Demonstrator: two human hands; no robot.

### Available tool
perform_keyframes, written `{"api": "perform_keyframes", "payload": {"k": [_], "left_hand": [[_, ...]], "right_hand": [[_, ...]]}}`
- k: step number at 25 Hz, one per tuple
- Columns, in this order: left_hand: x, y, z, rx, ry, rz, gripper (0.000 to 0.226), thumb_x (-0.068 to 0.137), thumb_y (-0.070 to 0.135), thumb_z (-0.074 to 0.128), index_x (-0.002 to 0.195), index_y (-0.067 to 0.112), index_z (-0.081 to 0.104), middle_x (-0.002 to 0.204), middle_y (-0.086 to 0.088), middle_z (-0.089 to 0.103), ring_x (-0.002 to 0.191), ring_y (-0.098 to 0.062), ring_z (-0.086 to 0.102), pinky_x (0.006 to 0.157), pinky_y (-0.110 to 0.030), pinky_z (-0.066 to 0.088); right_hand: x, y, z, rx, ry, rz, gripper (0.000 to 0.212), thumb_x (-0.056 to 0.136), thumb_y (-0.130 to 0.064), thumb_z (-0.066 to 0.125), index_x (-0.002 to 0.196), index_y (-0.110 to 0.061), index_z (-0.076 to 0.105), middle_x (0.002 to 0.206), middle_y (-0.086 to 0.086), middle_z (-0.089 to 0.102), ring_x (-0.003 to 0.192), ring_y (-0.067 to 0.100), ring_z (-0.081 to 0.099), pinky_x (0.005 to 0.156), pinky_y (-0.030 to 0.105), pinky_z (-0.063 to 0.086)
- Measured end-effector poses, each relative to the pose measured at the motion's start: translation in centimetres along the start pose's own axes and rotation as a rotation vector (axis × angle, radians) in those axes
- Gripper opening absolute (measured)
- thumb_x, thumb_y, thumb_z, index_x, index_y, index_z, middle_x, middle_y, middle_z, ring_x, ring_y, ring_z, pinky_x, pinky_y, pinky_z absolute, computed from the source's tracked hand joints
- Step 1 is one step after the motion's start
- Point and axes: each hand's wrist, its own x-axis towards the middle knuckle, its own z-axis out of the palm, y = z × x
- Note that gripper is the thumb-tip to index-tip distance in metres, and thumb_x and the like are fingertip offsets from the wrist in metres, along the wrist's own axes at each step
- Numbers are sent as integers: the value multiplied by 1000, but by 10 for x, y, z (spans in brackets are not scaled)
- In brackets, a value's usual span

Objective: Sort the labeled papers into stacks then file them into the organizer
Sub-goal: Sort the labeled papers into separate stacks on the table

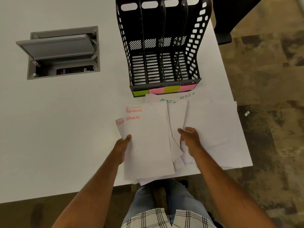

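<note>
1. Plaid shirt hem and jeans-clad legs of the person, seated at the near edge; nearest the camera.
2. White table, one, carrying everything listed below.
3. Black file organizer, one, upright at the far right of the table; four slots, none with a sheet visible inside. Four sticky labels run along its front lip: green, pink, yellow, pink; their writing is too blurred to read.
4. Grey cable hatch, one, recessed in the tabletop on the left, lid propped open.
5. Loose white papers, spread just in front of the organizer toward the right edge; exact count cannot be told. Two sheets read "ADMIN" in green.
6. Held sheaf of papers: top sheet reads "SPORTS"; three "FINANCE" headings, two of them partly covered, peek from sheets behind it.
7. Left hand, gripping the sheaf's left edge, thumb on top.
8. Right hand, fingers curled around the loose sheets beside the sheaf.
</note>
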Motion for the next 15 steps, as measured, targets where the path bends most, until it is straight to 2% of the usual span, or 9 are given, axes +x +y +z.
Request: {"api": "perform_keyframes", "payload": {"k": [1, 2, 4, 5, 7, 8, 12, 15], "left_hand": [[-1, -1, 0, -12, -20, 5, 49, 101, 36, 56, 140, 7, 51, 134, -20, 62, 125, -44, 57, 111, -63, 40], [-2, -2, 0, -24, -42, 6, 49, 100, 36, 59, 139, 8, 53, 134, -19, 64, 124, -43, 58, 111, -63, 41], [-3, -6, 0, -42, -85, -5, 46, 96, 27, 67, 136, 7, 57, 132, -20, 66, 121, -42, 61, 109, -61, 44], [-3, -8, 1, -31, -85, -15, 45, 95, 21, 68, 135, 5, 57, 132, -21, 66, 120, -43, 61, 108, -60, 45], [-2, -10, 2, -13, -34, -32, 44, 96, 15, 67, 136, 1, 55, 132, -24, 64, 121, -45, 60, 108, -60, 45], [0, -10, 3, -10, -10, -37, 44, 97, 14, 66, 136, -1, 55, 132, -24, 64, 121, -45, 59, 108, -59, 45], [4, -5, 6, 46, 42, -15, 44, 97, 18, 67, 136, 1, 55, 130, -22, 65, 118, -44, 60, 105, -57, 48], [5, 0, 6, 72, 53, 12, 43, 96, 22, 68, 134, 2, 57, 126, -21, 66, 115, -43, 62, 103, -58, 49]], "right_hand": [[-1, -1, 0, -3, -84, 28, 46, 91, -31, 73, 129, -9, 60, 108, 7, 69, 91, 20, 66, 71, 28, 53], [-3, 1, 0, 4, -168, 36, 39, 92, -31, 72, 124, -10, 64, 107, 5, 72, 88, 16, 66, 68, 23, 50], [-8, 7, 4, 26, -278, 14, 33, 94, -26, 70, 123, -10, 67, 117, 6, 72, 99, 18, 68, 80, 24, 51], [-13, 9, 7, 14, -280, -21, 28, 95, -26, 69, 119, -12, 69, 116, 5, 73, 103, 20, 68, 85, 27, 51], [-24, 8, 9, -55, -132, -181, 12, 96, -30, 66, 101, -19, 71, 100, -2, 74, 96, 18, 69, 85, 31, 53], [-29, 6, 7, -104, -14, -291, 14, 98, -31, 63, 97, -19, 71, 95, -3, 73, 91, 17, 69, 84, 31, 54], [-65, -23, -14, -390, 435, -771, 30, 102, -31, 53, 117, -11, 70, 110, 6, 75, 99, 23, 71, 84, 28, 55], [-98, -56, -32, -453, 536, -1093, 35, 102, -34, 51, 122, -13, 70, 113, 3, 75, 98, 15, 70, 82, 28, 57]]}}
